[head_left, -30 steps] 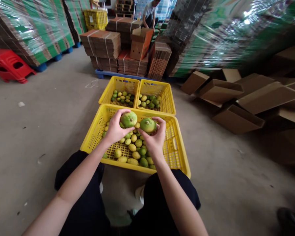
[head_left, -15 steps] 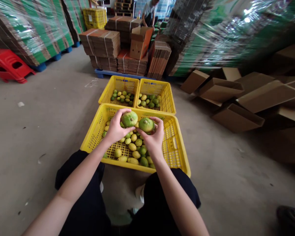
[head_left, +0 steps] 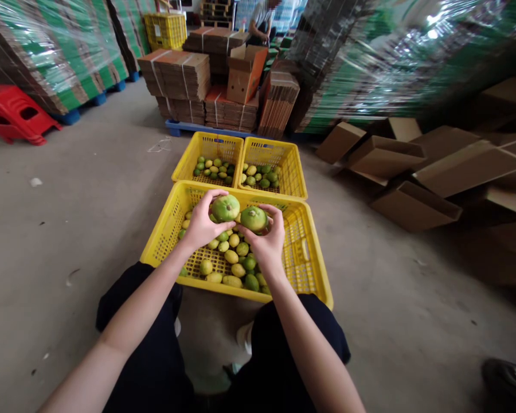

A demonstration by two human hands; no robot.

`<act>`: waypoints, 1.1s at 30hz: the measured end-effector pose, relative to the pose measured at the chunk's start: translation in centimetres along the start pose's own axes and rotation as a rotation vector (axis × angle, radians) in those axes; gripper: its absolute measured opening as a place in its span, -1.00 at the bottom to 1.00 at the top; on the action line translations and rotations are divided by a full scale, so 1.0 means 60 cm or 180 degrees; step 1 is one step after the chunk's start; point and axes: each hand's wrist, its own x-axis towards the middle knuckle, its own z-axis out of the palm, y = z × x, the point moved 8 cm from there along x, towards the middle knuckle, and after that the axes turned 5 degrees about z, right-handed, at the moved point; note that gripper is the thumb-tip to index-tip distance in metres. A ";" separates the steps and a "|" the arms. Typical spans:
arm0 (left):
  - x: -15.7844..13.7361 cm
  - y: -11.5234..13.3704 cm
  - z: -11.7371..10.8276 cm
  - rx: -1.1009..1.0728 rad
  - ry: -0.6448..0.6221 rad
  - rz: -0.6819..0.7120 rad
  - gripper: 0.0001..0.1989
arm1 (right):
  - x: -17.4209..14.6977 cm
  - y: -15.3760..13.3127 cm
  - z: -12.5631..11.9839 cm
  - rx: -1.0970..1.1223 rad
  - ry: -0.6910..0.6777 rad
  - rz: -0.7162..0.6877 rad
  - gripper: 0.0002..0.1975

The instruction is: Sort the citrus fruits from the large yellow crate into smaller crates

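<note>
My left hand (head_left: 202,222) is closed around a green lemon (head_left: 226,208), thumb below and fingers above. Close beside it, my right hand (head_left: 270,240) grips another green lemon (head_left: 253,218) whose stem end faces me. Both fruits are held up over a large yellow crate (head_left: 312,252) with perforated walls. Inside that crate lie several loose yellow and green lemons (head_left: 231,256), partly hidden by my hands and wrists. Behind it stand two smaller yellow crates, a left one (head_left: 184,160) and a right one (head_left: 294,169), each with some lemons on its bottom.
Bundled flat cartons (head_left: 176,74) and an upright open carton (head_left: 246,71) sit on a blue pallet (head_left: 174,127) beyond the crates. Open cardboard boxes (head_left: 387,155) lie at right. A red stool (head_left: 19,115) stands at left. A person (head_left: 260,23) is in the background.
Both lemons stay in my hands, with the right one shifted very slightly left. The background person's arm and head have moved a little.
</note>
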 end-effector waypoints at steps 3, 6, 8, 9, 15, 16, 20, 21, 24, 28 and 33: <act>0.000 -0.001 0.000 0.0003 0.0008 -0.0006 -0.42 | 0.000 0.001 0.000 -0.0001 -0.0008 0.0005 -0.45; -0.001 -0.003 -0.001 -0.0022 0.0039 -0.0080 -0.42 | 0.000 -0.001 0.000 0.0027 -0.0002 -0.0063 -0.47; -0.001 -0.004 -0.001 -0.0041 0.0049 -0.0111 -0.42 | 0.001 -0.001 -0.001 0.0005 0.0010 -0.0077 -0.47; -0.001 -0.004 -0.001 -0.0047 0.0049 -0.0112 -0.42 | 0.001 -0.001 -0.001 -0.0016 0.0027 -0.0088 -0.47; 0.000 -0.002 0.000 -0.0031 0.0014 -0.0074 -0.42 | 0.001 -0.001 -0.003 -0.0059 0.0072 -0.0100 -0.47; 0.000 -0.003 0.000 -0.0038 0.0012 -0.0098 -0.42 | 0.001 -0.001 -0.003 -0.0022 0.0057 -0.0072 -0.47; -0.003 -0.022 -0.004 -0.0315 0.0171 -0.0652 -0.38 | 0.000 -0.003 -0.002 0.0145 0.0036 0.0187 -0.47; -0.007 -0.034 -0.005 -0.0493 0.0259 -0.0945 -0.39 | 0.000 -0.002 -0.001 0.0222 0.0043 0.0300 -0.47; -0.019 -0.062 -0.003 -0.1156 0.0409 -0.1702 -0.50 | 0.001 0.008 0.005 0.0682 -0.0012 0.0801 -0.59; -0.029 -0.088 0.008 -0.1794 0.0300 -0.2312 -0.48 | 0.000 0.035 0.027 0.1396 -0.0386 0.1748 -0.71; -0.043 -0.111 0.026 -0.2248 0.0083 -0.2984 -0.38 | -0.018 0.067 0.051 0.1542 -0.0853 0.2915 -0.69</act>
